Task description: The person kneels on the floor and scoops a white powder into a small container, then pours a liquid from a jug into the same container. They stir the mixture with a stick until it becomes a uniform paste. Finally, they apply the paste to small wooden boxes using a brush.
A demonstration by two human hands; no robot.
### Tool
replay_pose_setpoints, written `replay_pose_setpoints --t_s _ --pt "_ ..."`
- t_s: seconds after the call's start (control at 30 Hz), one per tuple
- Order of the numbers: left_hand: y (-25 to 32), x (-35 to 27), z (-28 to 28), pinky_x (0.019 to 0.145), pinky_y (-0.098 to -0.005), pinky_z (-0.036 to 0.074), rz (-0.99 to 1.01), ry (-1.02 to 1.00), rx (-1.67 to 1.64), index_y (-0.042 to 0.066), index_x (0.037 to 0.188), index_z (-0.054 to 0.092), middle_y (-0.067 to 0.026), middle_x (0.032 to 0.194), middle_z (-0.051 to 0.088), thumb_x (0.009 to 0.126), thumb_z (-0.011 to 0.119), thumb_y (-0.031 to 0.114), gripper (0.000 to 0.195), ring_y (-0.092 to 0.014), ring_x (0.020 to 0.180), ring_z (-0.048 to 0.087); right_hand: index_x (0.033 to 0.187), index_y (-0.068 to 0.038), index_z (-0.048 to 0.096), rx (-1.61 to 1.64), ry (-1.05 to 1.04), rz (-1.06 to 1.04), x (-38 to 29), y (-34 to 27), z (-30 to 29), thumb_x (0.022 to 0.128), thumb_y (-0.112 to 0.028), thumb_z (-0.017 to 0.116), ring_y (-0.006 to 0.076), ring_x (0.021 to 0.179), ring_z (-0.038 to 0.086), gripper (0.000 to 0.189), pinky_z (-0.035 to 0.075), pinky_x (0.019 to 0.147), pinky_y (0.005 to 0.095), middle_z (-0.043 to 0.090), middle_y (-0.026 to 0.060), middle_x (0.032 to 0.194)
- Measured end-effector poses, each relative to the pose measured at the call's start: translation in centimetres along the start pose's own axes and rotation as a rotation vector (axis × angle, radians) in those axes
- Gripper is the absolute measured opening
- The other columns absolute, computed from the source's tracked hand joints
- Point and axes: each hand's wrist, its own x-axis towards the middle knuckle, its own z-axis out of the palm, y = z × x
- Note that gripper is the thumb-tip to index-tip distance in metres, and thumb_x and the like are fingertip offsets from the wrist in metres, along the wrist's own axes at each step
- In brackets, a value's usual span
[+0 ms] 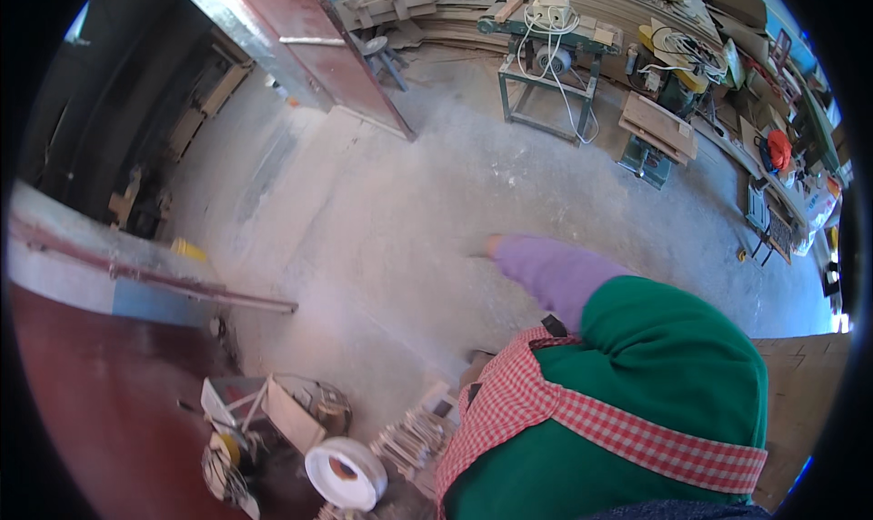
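My right hand (pixel 493 245) shows only as a small, blurred patch at the end of a purple sleeve cover (pixel 556 267), over the concrete floor. Faint thin streaks lie beside it; whether it holds anything cannot be told. The arm reaches out from a green garment (pixel 672 336) under a red-and-white checked apron (pixel 508 414). My left hand is out of view. Below the arm, near the apron, lies a stack of thin wooden pieces (pixel 412 441). Beside it is a round white container (pixel 346 473) with something brownish inside.
A green-framed belt machine (pixel 549 32) with coiled white cable stands at the top. Boards rest on a low green stand (pixel 658 127). A reddish door panel (pixel 320 49) stands open at upper left. A yellow bucket (pixel 188 250) and a small frame with boards (pixel 293 413) are at left.
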Motion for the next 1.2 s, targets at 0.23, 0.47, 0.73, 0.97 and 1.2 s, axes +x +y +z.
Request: replay_pose_setpoints --t_s 0.23,0.47,0.73,0.97,1.2 --pt "0.8 21.3 -3.0 0.104 -0.0505 0.050 0.010 -0.021 -0.017 0.005 0.148 0.039 -0.0151 0.148 0.045 0.090 0.059 0.057 0.080 -0.030 0.131 0.051 0.085 -0.008 0.066 -0.053 -0.065 -0.148 22.7 -16.5 5.9 0.100 -0.037 0.050 0.0228 0.062 0.062 0.036 0.049 0.058 0.0406 0.067 0.0095 0.073" --pt "3.2 40.4 -6.5 0.099 -0.0610 0.051 0.256 0.087 0.660 0.018 0.151 0.036 -0.0120 0.152 0.041 0.086 0.062 0.062 0.083 -0.036 0.135 0.046 0.084 -0.008 0.065 -0.235 -0.095 0.485 23.2 2.0 0.8 0.100 -0.037 0.050 0.0220 0.061 0.060 0.037 0.049 0.057 0.0398 0.065 0.0092 0.072" --pt "-1.7 67.3 -4.4 0.087 -0.0555 0.056 0.080 0.147 0.191 0.015 0.149 0.038 -0.0098 0.148 0.045 0.092 0.046 0.073 0.082 -0.033 0.125 0.052 0.083 -0.007 0.065 -0.270 -0.206 1.008 27.1 7.5 0.9 0.100 -0.037 0.049 0.0211 0.060 0.059 0.037 0.048 0.057 0.0389 0.064 0.0088 0.070" --pt "-0.8 87.7 0.0 0.091 -0.0537 0.053 0.233 0.173 0.446 0.010 0.146 0.037 -0.0140 0.142 0.045 0.096 0.047 0.067 0.077 -0.031 0.121 0.051 0.083 -0.007 0.064 -0.430 -0.226 0.530 66.1 -8.0 2.0 0.100 -0.036 0.048 0.0203 0.059 0.057 0.038 0.047 0.056 0.0381 0.063 0.0085 0.069" --pt "-2.1 104.9 -1.7 0.107 -0.0581 0.043 0.144 0.252 0.440 0.014 0.153 0.029 -0.0088 0.155 0.034 0.090 0.053 0.071 0.089 -0.032 0.134 0.043 0.082 -0.007 0.064 -0.101 -0.201 -0.132 109.3 -44.3 12.7 0.101 -0.037 0.048 0.0179 0.059 0.056 0.039 0.046 0.056 0.0357 0.062 0.0074 0.068"
